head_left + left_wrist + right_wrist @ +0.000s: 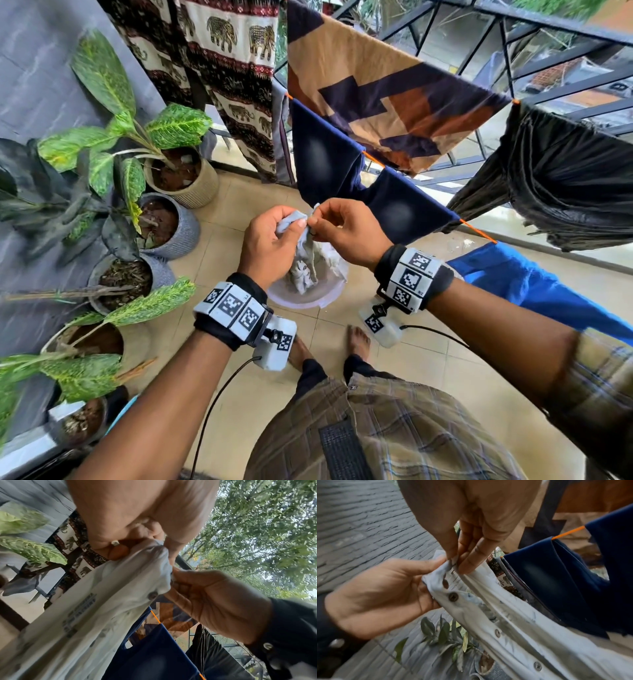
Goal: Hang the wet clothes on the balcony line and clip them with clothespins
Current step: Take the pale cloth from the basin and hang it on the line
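Pale grey buttoned cotton shirt point(303, 253) hangs limp above the white plastic basin point(308, 294) — wet, soft, likely heavy. Left hand point(270, 240) and right hand point(346, 229) both pinch its bunched top edge; best held at collar or shoulders.

I see beige tiled floor point(428, 377), wet sheen near railing. Grey textured wall point(41, 85) at left. Potted plants point(144, 137) with variegated leaves lined along wall. Black metal railing point(548, 68) bounds balcony edge. Trees point(265, 527) beyond. I read diffuse daylight, no hard shadows.
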`<state>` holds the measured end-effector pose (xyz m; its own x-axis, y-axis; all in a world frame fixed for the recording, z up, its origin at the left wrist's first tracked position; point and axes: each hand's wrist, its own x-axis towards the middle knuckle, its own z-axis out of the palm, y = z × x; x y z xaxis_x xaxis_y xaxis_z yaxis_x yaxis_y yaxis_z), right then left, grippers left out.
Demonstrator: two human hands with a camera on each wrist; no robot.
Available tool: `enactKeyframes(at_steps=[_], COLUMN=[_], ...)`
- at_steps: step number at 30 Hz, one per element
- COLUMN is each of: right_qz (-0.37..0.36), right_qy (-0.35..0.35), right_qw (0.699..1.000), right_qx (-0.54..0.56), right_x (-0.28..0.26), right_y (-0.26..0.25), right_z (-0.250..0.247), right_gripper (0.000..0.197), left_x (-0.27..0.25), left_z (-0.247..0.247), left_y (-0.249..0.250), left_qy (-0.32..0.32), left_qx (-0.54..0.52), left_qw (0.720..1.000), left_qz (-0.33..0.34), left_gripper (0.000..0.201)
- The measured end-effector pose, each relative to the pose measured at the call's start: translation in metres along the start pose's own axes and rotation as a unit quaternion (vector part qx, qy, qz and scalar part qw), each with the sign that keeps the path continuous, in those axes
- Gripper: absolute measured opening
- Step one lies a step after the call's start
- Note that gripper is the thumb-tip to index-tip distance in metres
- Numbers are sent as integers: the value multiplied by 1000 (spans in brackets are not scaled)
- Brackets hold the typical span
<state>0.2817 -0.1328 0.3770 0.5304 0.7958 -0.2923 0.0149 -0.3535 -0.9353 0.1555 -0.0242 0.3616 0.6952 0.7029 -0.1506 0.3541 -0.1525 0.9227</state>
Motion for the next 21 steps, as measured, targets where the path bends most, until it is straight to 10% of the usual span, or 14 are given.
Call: enactKeyframes(at_steps=[21], right_qz=[111], right_qy=[103], right_qw=[903], right_qx=[402], right_x=[-11], right_y=[5], right_z=[33], right_gripper=[17], left_x=[-1], left_z=[1], left_y=[4], left_qy=[-69], left_qx=[-122], left_qw=[987], left_qz=[-73], left_gripper=[32])
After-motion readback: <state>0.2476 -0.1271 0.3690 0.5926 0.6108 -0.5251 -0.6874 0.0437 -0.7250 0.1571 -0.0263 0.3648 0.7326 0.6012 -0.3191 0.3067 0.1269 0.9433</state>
